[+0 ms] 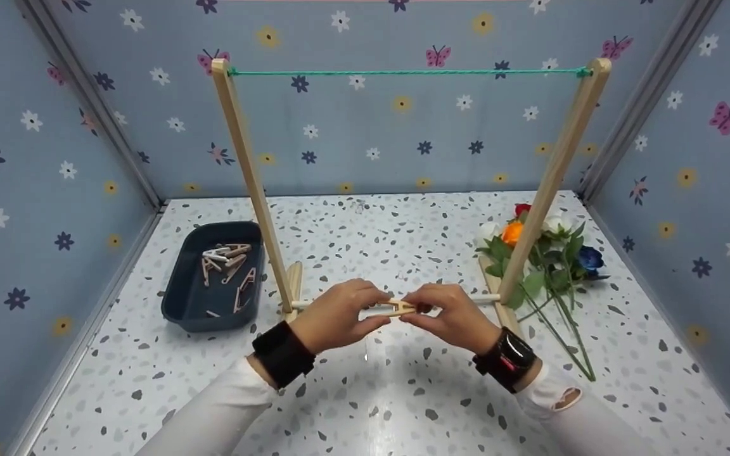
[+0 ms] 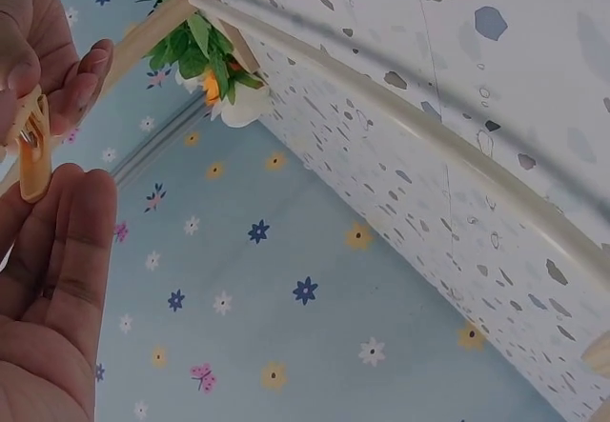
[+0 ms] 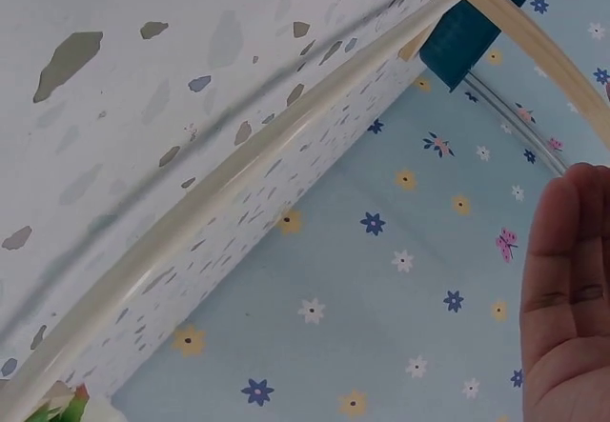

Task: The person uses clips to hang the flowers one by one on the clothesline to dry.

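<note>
A light tan clothespin [image 1: 402,308] is between the two hands, above the low crossbar of a wooden frame. My left hand [image 1: 343,315] has its thumb and index finger at the clothespin's left end. From the other side, the thumb and fingers of my right hand [image 1: 457,315] pinch the right end. The left wrist view shows the clothespin [image 2: 36,160] close up, with a metal spring and fingertips on both ends. In the right wrist view only the fingers of the right hand [image 3: 567,298] appear, with the clothespin out of sight.
A dark blue bin [image 1: 178,316] with several clothespins [image 1: 232,258] stands at left. Two wooden posts [image 1: 244,145] carry a green cord [image 1: 403,73], with a white crossbar [image 1: 485,298] low between them. Artificial flowers [image 1: 512,234] lie by the right post. Patterned walls enclose the speckled table [image 1: 365,405].
</note>
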`<state>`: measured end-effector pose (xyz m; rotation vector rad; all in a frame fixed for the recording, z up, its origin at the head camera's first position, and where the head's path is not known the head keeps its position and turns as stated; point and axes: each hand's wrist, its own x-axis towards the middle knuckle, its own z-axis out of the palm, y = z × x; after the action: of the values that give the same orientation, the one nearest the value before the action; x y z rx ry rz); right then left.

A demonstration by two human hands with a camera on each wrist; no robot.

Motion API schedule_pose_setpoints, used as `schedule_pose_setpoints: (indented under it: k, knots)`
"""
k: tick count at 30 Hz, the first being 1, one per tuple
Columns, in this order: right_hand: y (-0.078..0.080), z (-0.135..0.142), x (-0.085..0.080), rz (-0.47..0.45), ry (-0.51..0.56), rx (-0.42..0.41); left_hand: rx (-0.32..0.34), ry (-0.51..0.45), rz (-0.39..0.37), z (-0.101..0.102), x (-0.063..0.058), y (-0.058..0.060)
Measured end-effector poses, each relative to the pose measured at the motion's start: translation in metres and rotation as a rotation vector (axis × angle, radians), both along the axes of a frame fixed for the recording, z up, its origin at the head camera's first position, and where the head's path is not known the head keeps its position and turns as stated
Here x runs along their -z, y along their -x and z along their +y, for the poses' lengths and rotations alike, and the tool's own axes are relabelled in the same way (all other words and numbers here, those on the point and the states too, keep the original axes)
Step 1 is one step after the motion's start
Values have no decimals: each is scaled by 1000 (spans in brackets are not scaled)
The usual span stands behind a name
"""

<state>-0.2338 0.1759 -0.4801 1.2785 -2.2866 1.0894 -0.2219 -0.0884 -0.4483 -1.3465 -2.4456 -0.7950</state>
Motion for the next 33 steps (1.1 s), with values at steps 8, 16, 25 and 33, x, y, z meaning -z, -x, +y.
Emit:
schedule_pose_setpoints:
  k: [8,16,25,33]
  knots:
    - [3,19,-5,-34,-68,75,-52,-4,-6,-6,0,6]
    - [6,63,-15,-178,-140,221,-102,-1,-1,-14,0,12]
    - [6,133,-28,-370,-233,423,-119,1,37,-20,4,18]
    - [18,190,-18,-513,-436,552,-152,14,38,-23,3,16]
